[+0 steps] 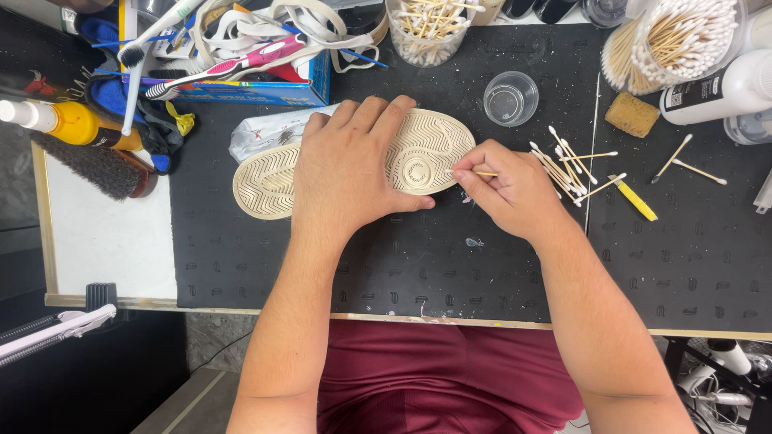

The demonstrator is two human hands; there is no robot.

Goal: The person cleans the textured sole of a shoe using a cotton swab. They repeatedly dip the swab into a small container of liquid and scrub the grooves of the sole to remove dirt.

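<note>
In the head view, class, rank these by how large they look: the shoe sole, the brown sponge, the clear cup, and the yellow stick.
1. Shoe sole, clearly largest.
2. Clear cup and brown sponge: too alike to rank.
3. Yellow stick, thinnest, so smallest in area.

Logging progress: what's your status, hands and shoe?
Left hand flat on upturned cream rubber shoe sole. Right hand pinching wooden cotton swab at sole. Nothing blocking.

Both bare forearms reach forward from the torso. Left hand (354,165) lies flat, palm down, fingers (378,112) together and extended, thumb out to the right. Right hand (507,189) curls, fingers pinched at the tips, pointing left, wrist bent.
</note>
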